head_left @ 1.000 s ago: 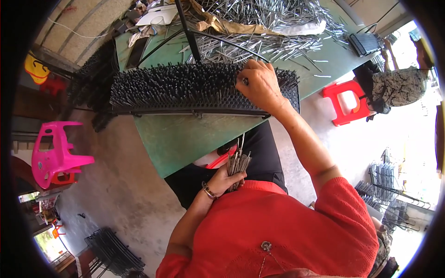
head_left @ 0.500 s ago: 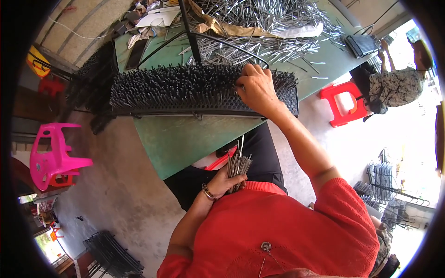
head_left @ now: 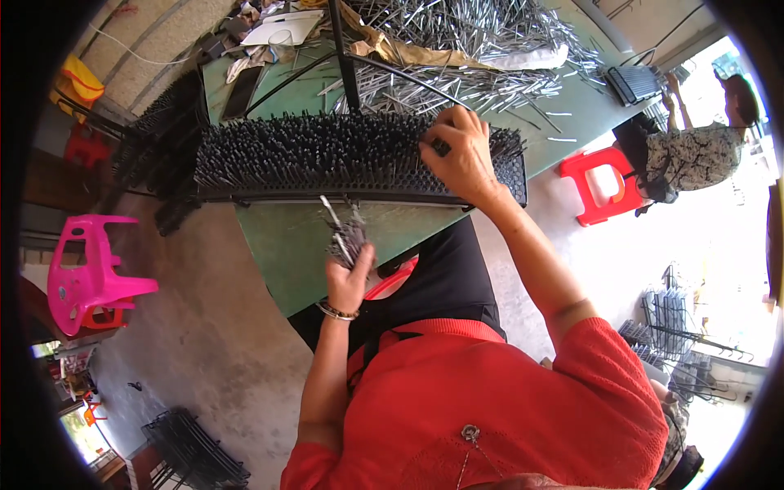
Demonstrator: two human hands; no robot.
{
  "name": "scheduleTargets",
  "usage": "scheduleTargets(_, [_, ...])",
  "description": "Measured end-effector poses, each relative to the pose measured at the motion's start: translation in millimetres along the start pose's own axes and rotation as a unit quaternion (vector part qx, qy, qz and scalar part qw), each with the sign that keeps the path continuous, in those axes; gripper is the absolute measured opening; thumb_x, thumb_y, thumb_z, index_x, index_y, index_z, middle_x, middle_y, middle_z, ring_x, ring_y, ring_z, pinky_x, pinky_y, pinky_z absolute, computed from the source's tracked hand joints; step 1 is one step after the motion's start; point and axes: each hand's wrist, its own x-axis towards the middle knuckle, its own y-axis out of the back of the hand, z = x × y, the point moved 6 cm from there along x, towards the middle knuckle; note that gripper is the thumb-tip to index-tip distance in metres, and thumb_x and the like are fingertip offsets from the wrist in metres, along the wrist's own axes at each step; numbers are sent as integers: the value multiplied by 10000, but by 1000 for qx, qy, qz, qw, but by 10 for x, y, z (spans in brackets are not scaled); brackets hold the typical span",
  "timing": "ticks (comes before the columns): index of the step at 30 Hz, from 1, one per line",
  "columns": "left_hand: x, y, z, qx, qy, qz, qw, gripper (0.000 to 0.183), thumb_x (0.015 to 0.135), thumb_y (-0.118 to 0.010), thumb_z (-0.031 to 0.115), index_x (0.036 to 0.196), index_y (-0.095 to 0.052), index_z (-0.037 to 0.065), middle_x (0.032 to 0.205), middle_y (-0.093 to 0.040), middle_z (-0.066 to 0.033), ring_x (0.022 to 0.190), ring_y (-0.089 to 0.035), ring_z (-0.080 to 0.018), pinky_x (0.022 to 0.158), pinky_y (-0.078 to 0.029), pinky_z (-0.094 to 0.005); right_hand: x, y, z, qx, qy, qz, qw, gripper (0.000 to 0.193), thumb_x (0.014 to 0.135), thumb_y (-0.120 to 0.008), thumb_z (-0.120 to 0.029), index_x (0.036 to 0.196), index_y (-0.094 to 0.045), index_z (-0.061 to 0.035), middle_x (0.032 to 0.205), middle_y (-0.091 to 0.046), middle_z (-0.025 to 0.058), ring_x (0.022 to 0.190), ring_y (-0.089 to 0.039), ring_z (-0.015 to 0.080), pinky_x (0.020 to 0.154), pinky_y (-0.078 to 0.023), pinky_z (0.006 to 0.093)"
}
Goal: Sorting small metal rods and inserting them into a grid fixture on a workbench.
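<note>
On the green table (head_left: 282,253) stands a long black perforated rack (head_left: 512,173), packed with several rows of upright thin dark rods (head_left: 294,155). My right hand (head_left: 464,155) is over the rack's right part, fingers curled down among the rod tops. What its fingertips hold, if anything, is hidden. Below the rack's front edge, near the table edge, my left hand (head_left: 349,286) is closed round a bundle of thin metal strips (head_left: 348,241). One pale strip sticks out beyond the others. The bundle is slightly blurred.
A large heap of loose metal strips (head_left: 482,33) covers the table behind the rack. A black metal frame (head_left: 346,73) rises behind it. To the left stands a pink plastic chair (head_left: 94,265); to the right, a red stool (head_left: 592,208) beside another person (head_left: 698,155).
My left hand has moved forward and left with the bundle, from my lap to near the rack's front edge. My right hand has shifted slightly, still at the rack's right part.
</note>
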Motion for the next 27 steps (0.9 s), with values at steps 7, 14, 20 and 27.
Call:
scheduleTargets(7, [249, 338, -214, 137, -91, 75, 984, 175, 895, -638, 157, 945, -562, 8, 785, -599, -7, 691, -543, -88, 642, -452, -259, -142, 67, 68, 32, 17, 44, 998, 154, 699, -738, -120, 832, -682, -69, 907, -561, 61, 885, -536, 260, 795, -398, 371])
scheduleTargets(14, [259, 289, -202, 101, -66, 78, 990, 143, 893, -630, 130, 954, -581, 11, 794, -609, -11, 682, -555, -81, 633, -456, -241, -171, 62, 6, -3, 55, -18, 998, 184, 721, -721, -93, 901, -685, -94, 920, -558, 48, 881, -535, 236, 787, -396, 369])
scheduleTargets(20, [86, -174, 143, -43, 91, -38, 994, 130, 904, -594, 143, 919, -611, 16, 737, -606, -10, 616, -544, -66, 551, -422, -200, -154, 175, 92, 44, 86, 8, 995, 207, 742, -722, -100, 942, -682, -63, 961, -582, 67, 877, -575, 239, 783, -450, 349])
scheduleTargets(27, [-158, -934, 372, -193, 167, -176, 951, 165, 914, -598, 161, 966, -603, 4, 780, -613, -27, 658, -567, -78, 569, -456, -216, -641, 25, 101, 430, -237, -286, 823, 324, 884, -656, -275, 1030, -672, 13, 883, -680, 64, 823, -604, 98, 734, -499, 267])
